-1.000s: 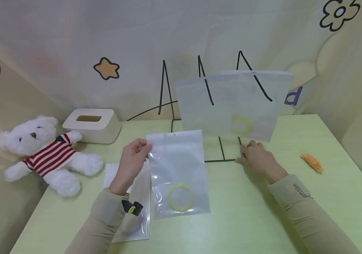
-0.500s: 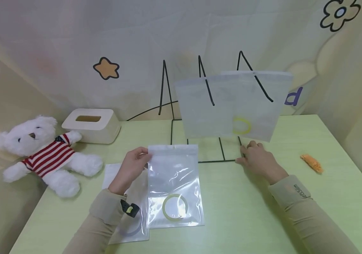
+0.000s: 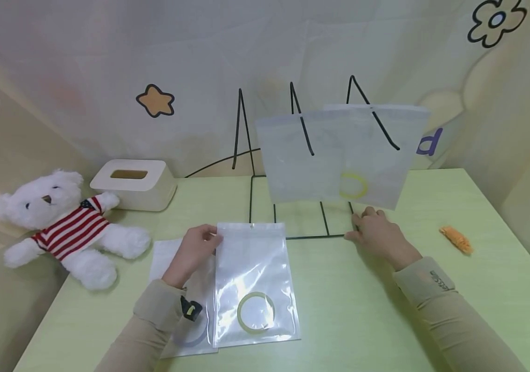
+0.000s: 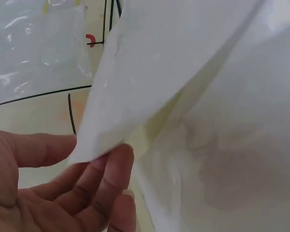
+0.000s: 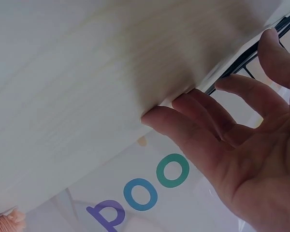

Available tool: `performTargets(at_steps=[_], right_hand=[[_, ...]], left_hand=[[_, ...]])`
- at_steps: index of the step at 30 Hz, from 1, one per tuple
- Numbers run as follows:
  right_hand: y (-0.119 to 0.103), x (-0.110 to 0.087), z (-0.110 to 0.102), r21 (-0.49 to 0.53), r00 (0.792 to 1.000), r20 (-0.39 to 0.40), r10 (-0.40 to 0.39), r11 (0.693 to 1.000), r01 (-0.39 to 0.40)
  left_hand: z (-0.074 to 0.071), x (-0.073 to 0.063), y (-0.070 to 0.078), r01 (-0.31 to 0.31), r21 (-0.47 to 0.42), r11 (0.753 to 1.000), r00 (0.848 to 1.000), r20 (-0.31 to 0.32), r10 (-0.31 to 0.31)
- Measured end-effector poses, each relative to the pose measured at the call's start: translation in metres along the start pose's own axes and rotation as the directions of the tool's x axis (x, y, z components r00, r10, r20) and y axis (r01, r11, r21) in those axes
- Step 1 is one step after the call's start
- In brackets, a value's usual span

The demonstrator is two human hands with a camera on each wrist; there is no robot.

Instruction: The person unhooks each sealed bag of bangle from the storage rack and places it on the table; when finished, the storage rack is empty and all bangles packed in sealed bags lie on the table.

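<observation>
My left hand [image 3: 195, 253] pinches the top left corner of a clear-fronted zip bag [image 3: 253, 268] with a yellow ring [image 3: 256, 312] inside. In the left wrist view, thumb and fingers hold the bag's white edge [image 4: 111, 96]. Under my left forearm lies a second zip bag [image 3: 199, 294], partly hidden. My right hand [image 3: 378, 235] holds the front right corner of a black wire display rack [image 3: 311, 237], its fingertips against the table. From the rack's middle and right hooks hang two zip bags [image 3: 306, 160]; a yellow ring [image 3: 353, 185] shows through the right one.
The rack's left hook [image 3: 240, 124] carries no bag. A white teddy bear [image 3: 69, 227] in a striped shirt and a tissue box [image 3: 134, 183] stand at the left. A small orange bundle [image 3: 456, 238] lies at the right of the table [image 3: 339, 320]. A printed curtain closes the back.
My left hand has lowered the zip bag toward me, so it now lies flatter near the table. The right hand has stayed at the rack's corner.
</observation>
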State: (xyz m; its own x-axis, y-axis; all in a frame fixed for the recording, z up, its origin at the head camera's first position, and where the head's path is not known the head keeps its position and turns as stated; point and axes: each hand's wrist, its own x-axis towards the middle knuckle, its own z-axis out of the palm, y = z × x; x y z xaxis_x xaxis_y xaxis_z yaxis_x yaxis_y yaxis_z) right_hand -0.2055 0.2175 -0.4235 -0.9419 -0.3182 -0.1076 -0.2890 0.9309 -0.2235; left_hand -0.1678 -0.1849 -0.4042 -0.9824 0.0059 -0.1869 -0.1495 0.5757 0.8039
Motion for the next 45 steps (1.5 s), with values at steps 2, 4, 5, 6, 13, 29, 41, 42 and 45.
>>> performTargets(at_steps=[2,4,5,6,13,29,41,42,45], right_hand=[[0.0,0.0,0.0,0.0,1.0,0.002,0.002,1.0,-0.002],[-0.001,-0.001,-0.001,0.002,1.0,0.004,0.006,1.0,-0.006],[-0.001,-0.001,-0.001,0.004,1.0,0.007,0.008,1.0,-0.009],[-0.001,-0.001,-0.001,0.007,1.0,0.01,0.012,1.0,-0.012],[-0.002,-0.002,-0.001,0.009,1.0,0.014,0.013,1.0,-0.013],[-0.001,0.0,-0.001,-0.004,1.0,0.021,0.008,1.0,-0.008],[-0.001,-0.001,-0.001,-0.006,1.0,0.016,0.006,1.0,-0.006],[-0.001,-0.001,-0.001,-0.008,1.0,0.017,0.007,1.0,-0.007],[-0.001,-0.001,0.0,-0.013,1.0,0.016,0.01,1.0,-0.009]], left_hand=[[0.001,-0.002,0.0,0.013,0.05,0.999,1.0,0.019,-0.014],[0.002,-0.004,-0.001,0.022,0.097,0.995,0.999,0.04,-0.026],[0.003,-0.005,-0.001,0.023,0.121,0.992,0.998,0.051,-0.029],[0.005,-0.006,-0.002,0.019,0.145,0.989,0.998,0.058,-0.027],[0.018,-0.014,-0.006,-0.107,0.442,0.891,0.991,0.124,0.057],[0.025,-0.035,-0.007,-0.254,0.683,0.685,0.963,0.247,0.11],[0.02,-0.045,-0.01,-0.281,0.646,0.71,0.951,0.285,0.117],[0.02,-0.045,-0.01,-0.285,0.642,0.712,0.95,0.288,0.12],[0.02,-0.046,-0.013,-0.293,0.636,0.714,0.947,0.294,0.126]])
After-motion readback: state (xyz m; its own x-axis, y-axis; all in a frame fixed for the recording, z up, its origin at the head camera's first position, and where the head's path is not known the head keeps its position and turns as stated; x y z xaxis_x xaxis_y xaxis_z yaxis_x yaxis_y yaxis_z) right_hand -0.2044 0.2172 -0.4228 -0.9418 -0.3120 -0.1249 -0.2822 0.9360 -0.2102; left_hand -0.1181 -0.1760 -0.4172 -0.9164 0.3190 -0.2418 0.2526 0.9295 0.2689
